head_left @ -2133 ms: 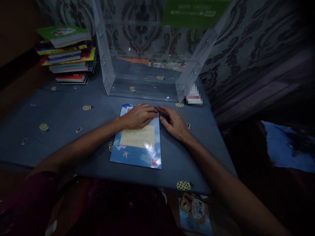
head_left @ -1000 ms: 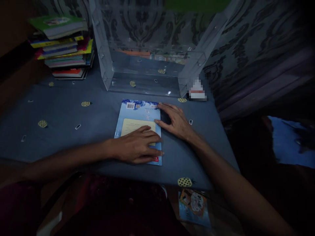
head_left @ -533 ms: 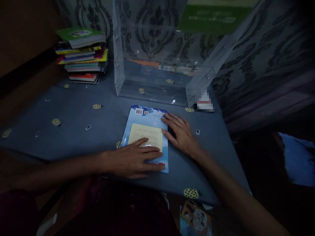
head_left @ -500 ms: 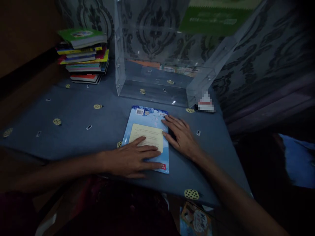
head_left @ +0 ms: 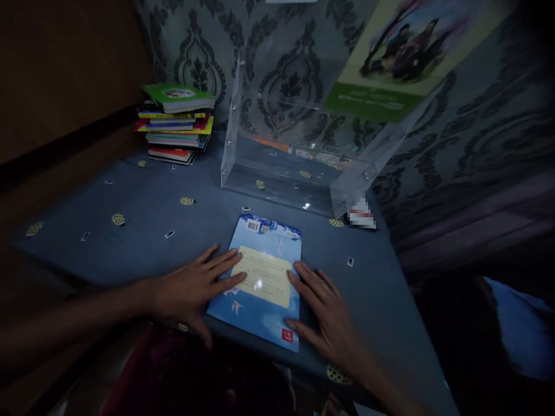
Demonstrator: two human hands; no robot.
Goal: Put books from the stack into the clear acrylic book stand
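A thin blue book (head_left: 265, 277) with a pale yellow panel lies flat near the front edge of the blue-covered table (head_left: 143, 225). My left hand (head_left: 191, 289) rests open at the book's left edge, fingertips spread onto the cover. On the right edge my right hand (head_left: 329, 318) lies open, fingers flat along the book's side, thumb near its lower right corner. Neither hand lifts the book.
A clear acrylic box (head_left: 299, 150) stands open-fronted behind the book, against the patterned wall. A stack of several colourful books (head_left: 176, 122) sits at the back left. A small pixelated item (head_left: 361, 214) lies right of the box. A green poster (head_left: 390, 58) hangs above.
My left hand slid from the book's lower cover to its left edge. My right hand moved down its right side. The view tilted upward, so the book sits lower in frame.
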